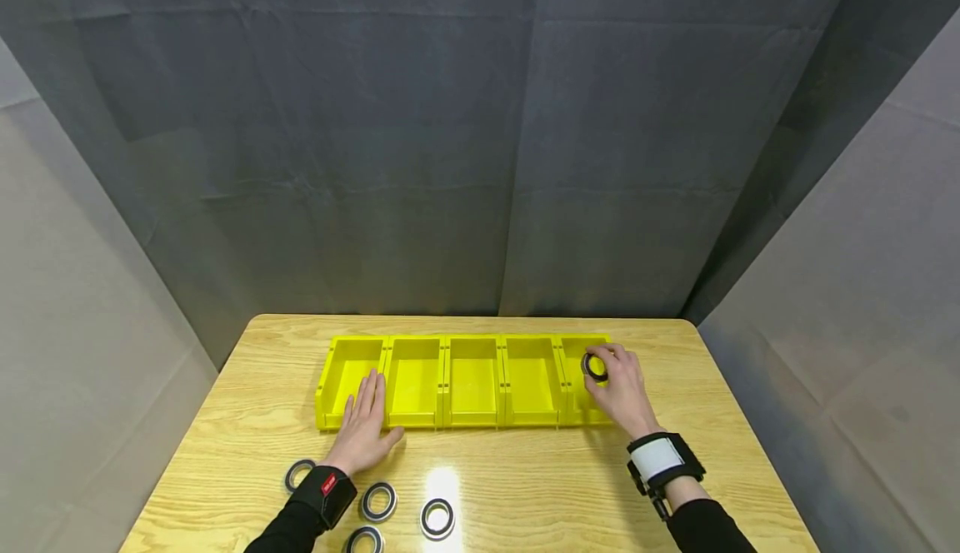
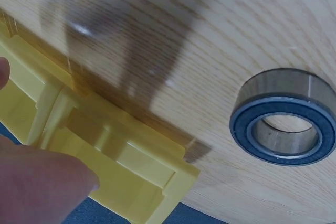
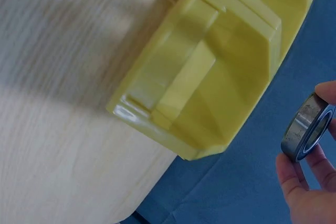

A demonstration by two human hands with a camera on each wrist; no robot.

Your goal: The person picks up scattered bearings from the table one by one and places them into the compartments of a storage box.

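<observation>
A row of yellow bins [image 1: 444, 407] stands on the wooden table. My right hand [image 1: 622, 391] pinches a ball bearing [image 1: 586, 365] between thumb and fingers over the rightmost bin; the right wrist view shows this bearing [image 3: 300, 128] held on edge by its rim, apart from the bin. At the other end, my left hand [image 1: 360, 430] lies with straight fingers over the leftmost bin's front and right side; whether it presses on the bin I cannot tell. Near the left wrist is a loose bearing [image 1: 288, 478] on the table.
Several more bearings lie near the table's front edge, among them one left of centre [image 1: 364, 503] and one by a bright reflection [image 1: 424, 520]. Grey curtains [image 1: 480, 161] hang behind the table and at both sides.
</observation>
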